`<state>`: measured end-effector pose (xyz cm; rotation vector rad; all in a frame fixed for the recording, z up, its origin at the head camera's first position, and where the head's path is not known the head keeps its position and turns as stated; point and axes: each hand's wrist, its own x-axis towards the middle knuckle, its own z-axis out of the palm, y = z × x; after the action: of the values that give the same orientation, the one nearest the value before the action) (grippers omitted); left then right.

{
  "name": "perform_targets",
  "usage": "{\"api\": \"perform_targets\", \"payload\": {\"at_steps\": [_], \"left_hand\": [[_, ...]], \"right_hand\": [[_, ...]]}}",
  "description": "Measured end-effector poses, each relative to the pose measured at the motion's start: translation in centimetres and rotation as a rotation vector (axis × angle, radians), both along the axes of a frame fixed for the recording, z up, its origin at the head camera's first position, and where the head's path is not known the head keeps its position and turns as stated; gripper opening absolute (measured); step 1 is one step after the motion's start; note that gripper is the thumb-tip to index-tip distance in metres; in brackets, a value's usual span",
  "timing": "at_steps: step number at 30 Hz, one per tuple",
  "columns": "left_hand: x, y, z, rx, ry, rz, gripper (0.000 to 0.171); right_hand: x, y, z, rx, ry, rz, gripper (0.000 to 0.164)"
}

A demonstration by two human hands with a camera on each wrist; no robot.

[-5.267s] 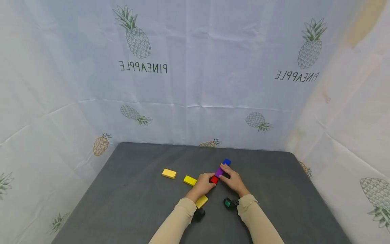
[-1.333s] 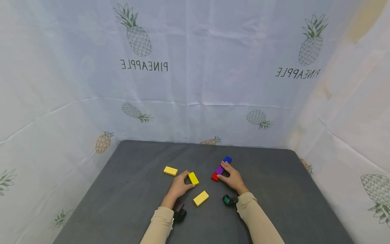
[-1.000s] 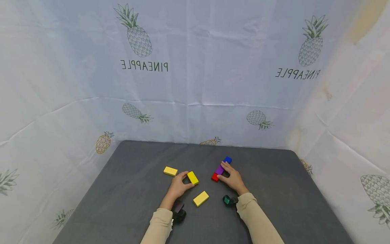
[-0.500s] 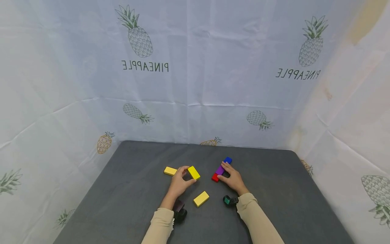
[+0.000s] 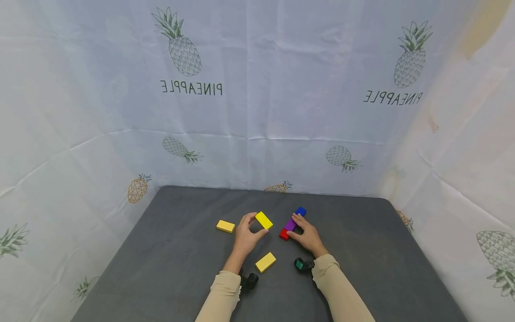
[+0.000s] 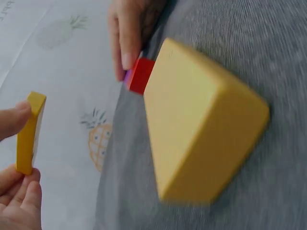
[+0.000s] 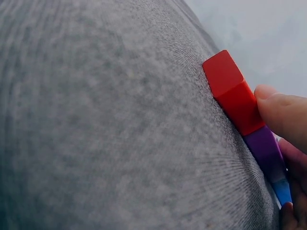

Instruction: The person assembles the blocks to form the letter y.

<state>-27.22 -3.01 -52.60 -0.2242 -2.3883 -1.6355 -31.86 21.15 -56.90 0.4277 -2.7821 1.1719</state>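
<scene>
My left hand (image 5: 244, 238) pinches a bright yellow rectangular block (image 5: 263, 220) by its ends, between thumb and fingertips. The left wrist view shows this yellow block (image 6: 29, 136) raised above the cloth. To its right, a red block (image 5: 284, 234), a purple block (image 5: 290, 225) and a blue block (image 5: 300, 211) lie end to end in a slanting row. My right hand (image 5: 310, 238) holds this row: the thumb presses at the red block (image 7: 232, 93), while the fingers reach along the purple block (image 7: 265, 149) to the blue one, partly covering it.
A pale yellow block (image 5: 225, 226) lies left of my left hand. Another pale yellow block (image 5: 265, 262) lies nearer, between my forearms. The table (image 5: 181, 277) has a dark grey cloth. A white pineapple-print curtain (image 5: 281, 112) rises behind its far edge and at both sides.
My left hand moved from near the red block to the bright yellow one, turned it, lifted it, and carried it rightward and farther back. The right hand has stayed at the coloured row.
</scene>
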Motion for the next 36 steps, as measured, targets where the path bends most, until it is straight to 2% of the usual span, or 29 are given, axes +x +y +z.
{"api": "perform_targets", "payload": {"at_steps": [8, 16, 20, 24, 36], "left_hand": [[-0.8, 2.4, -0.4, -0.028, -0.034, 0.062, 0.06], [-0.7, 4.1, -0.6, -0.085, -0.008, 0.121, 0.056], [-0.9, 4.7, -0.8, -0.073, -0.085, 0.126, 0.055], [-1.3, 5.1, -1.2, -0.105, -0.141, 0.147, 0.058], [-1.5, 5.5, -1.5, -0.145, -0.191, 0.184, 0.059]], "right_hand": [[-0.2, -0.1, -0.2, -0.006, 0.008, -0.011, 0.071], [-0.1, -0.1, 0.0, -0.005, 0.0, -0.008, 0.07], [-0.2, 0.0, -0.1, 0.0, 0.015, -0.005, 0.07], [-0.2, 0.0, -0.2, 0.001, 0.023, -0.002, 0.069], [-0.1, -0.1, 0.1, 0.009, 0.009, -0.019, 0.069]]}}
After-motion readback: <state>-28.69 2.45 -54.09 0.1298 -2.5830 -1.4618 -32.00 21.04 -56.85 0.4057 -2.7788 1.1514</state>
